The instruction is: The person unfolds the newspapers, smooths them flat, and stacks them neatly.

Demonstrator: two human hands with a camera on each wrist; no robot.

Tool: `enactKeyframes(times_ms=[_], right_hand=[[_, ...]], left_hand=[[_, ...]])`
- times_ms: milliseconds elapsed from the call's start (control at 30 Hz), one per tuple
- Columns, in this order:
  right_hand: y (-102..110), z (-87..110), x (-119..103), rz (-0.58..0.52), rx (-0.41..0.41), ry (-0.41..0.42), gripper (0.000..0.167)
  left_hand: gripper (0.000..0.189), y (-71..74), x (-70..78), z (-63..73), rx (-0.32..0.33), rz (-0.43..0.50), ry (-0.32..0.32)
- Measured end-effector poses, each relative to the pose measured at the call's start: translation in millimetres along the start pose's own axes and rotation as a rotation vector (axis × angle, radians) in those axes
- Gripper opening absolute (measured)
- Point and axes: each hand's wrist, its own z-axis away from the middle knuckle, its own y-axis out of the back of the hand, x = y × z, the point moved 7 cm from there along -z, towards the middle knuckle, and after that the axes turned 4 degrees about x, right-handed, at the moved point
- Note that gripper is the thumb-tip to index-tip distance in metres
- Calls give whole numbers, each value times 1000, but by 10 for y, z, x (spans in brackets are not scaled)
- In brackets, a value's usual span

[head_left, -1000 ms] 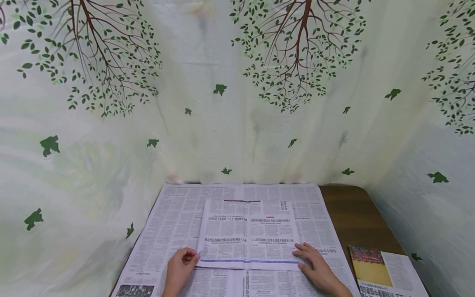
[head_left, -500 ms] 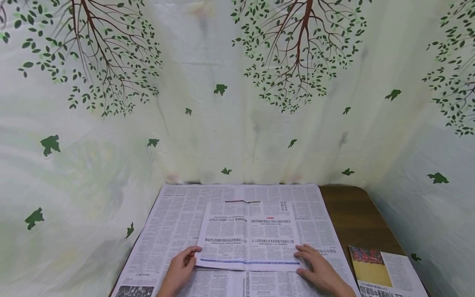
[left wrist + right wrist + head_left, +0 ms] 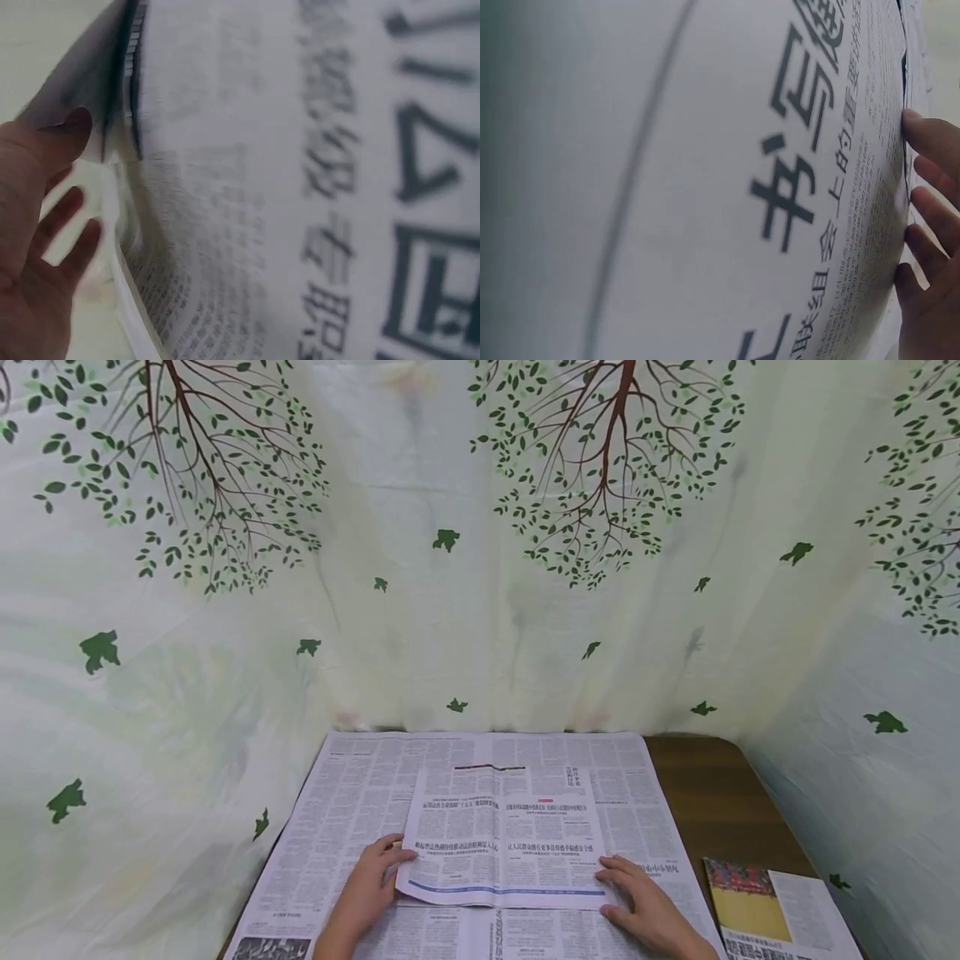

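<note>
A folded newspaper [image 3: 465, 864], laid open with a crease down its middle, lies on a larger spread newspaper sheet [image 3: 337, 793]. At its left edge my left hand [image 3: 367, 885] pinches the paper, index finger over the top. In the left wrist view the thumb of my left hand [image 3: 37, 172] presses a lifted sheet edge of the newspaper [image 3: 217, 172], while the lower fingers stand off it. My right hand [image 3: 641, 906] rests at the right edge, fingers extended. The right wrist view shows the fingertips of my right hand [image 3: 937, 202] touching the newspaper's side [image 3: 832, 225].
To the right, a brown wooden table [image 3: 720, 793] shows beyond the spread sheet. Another folded newspaper with a colour picture [image 3: 780, 910] lies at the front right. A pale curtain printed with trees and leaves [image 3: 480, 635] hangs behind and at both sides.
My left hand has moved up along the newspaper's left edge, its index finger now reaching over the paper. The newspaper's near edge has shifted slightly toward me. My right hand has barely moved.
</note>
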Motion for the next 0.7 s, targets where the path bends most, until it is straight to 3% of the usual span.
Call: enactKeyframes(times_ms=[67, 167, 367, 467, 700], right_hand=[[-10, 0, 13, -5, -8, -7, 50], [-23, 5, 34, -14, -19, -26, 50], [-28, 6, 54, -30, -11, -36, 50], [-24, 15, 52, -37, 2, -46, 49], [41, 29, 122, -160, 90, -168, 38]], left_hand=[[51, -2, 69, -16, -2, -70, -75], [52, -6, 150, -34, -9, -104, -169], [41, -56, 154, -42, -31, -44, -225], [39, -89, 123, -26, -19, 0, -224], [38, -116, 74, -32, -8, 104, -85]])
